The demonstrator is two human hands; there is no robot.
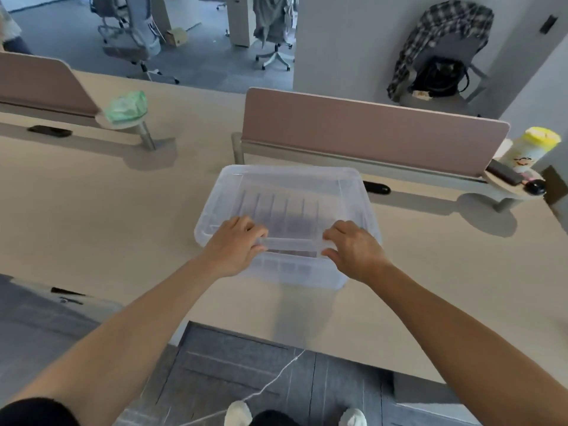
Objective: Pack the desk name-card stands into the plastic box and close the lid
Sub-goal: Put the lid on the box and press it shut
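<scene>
Clear plastic box (pixel 287 265) is sitting on the beige desk (pixel 92 216), just in front of the pink divider panel (pixel 368 133), with the lid (pixel 289 192) lying on top and the name-card stands (pixel 287 215) showing through it as a row of dark upright strips inside. Left hand (pixel 235 245) and right hand (pixel 353 247) are both curling their fingers over the lid's near edge, gripping the front latch strip (pixel 292 242) between them. Can't tell if the lid is fully seated.
</scene>
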